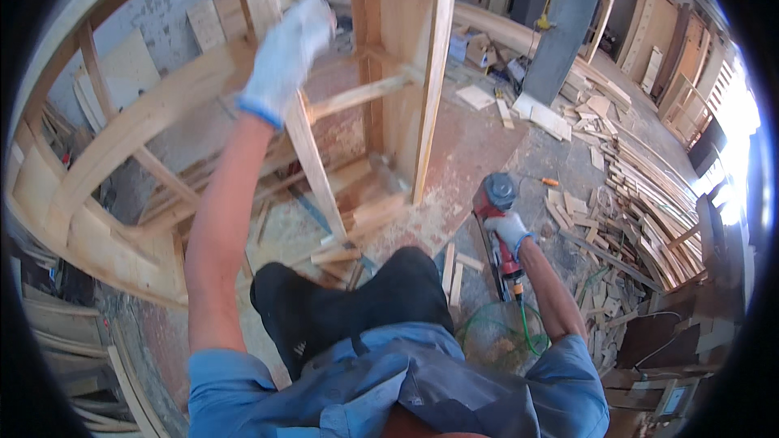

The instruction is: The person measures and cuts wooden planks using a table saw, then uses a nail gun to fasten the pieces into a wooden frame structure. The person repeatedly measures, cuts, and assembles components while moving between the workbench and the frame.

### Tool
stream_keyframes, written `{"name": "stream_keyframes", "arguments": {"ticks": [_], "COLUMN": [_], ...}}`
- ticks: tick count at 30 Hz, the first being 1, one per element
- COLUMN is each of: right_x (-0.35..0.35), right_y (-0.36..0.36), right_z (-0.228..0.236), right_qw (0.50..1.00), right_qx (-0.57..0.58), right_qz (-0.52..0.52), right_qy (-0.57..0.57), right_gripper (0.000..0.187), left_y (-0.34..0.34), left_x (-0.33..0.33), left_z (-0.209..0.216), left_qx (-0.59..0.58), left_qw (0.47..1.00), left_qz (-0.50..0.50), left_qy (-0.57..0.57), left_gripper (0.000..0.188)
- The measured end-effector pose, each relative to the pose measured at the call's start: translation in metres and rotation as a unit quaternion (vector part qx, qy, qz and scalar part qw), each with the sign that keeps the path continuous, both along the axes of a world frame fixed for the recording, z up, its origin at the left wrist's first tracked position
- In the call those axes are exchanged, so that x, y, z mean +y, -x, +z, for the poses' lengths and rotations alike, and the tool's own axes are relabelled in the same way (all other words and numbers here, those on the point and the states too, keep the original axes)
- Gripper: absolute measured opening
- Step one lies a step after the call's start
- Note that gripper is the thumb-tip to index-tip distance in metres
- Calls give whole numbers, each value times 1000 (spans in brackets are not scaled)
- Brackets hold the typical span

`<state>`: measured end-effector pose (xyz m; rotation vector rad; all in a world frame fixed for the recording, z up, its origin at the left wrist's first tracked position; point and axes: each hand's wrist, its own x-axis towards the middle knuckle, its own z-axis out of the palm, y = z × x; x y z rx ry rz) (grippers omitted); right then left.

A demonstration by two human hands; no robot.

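My left hand (288,53), in a white work glove with a blue cuff, is raised in front of a wooden upright (318,166) of a large curved wooden frame (154,105). Motion blurs its fingers, so I cannot make out whether they grip the wood. Low on my right, my gloved right hand (510,231) is wrapped round the handle of a red nail gun (492,199) with a dark round cap. A green air hose (526,324) runs from the tool's rear end. The nail gun is apart from the frame.
Bundles of long wooden strips (649,203) and scattered offcuts (588,109) cover the floor to the right. A grey column (564,28) stands beyond. An orange-handled tool (548,182) lies near the nail gun. Curved wooden pieces (130,385) are stacked at lower left.
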<state>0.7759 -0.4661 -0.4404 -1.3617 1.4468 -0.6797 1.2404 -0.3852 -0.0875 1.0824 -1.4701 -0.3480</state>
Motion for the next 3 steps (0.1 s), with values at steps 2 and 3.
{"name": "stream_keyframes", "arguments": {"ticks": [2, 3], "right_x": [25, 46], "right_y": [5, 0], "right_z": [-60, -73], "right_qw": [984, 968], "right_qx": [135, 183], "right_qz": [25, 44], "right_qy": [-110, -168], "right_gripper": [4, 6], "left_y": [-9, -16], "left_x": [53, 73], "left_z": [-94, -114], "left_qx": [-151, -144], "left_qw": [982, 980], "left_qz": [101, 115], "left_qy": [-45, -73], "left_gripper": [48, 48]}}
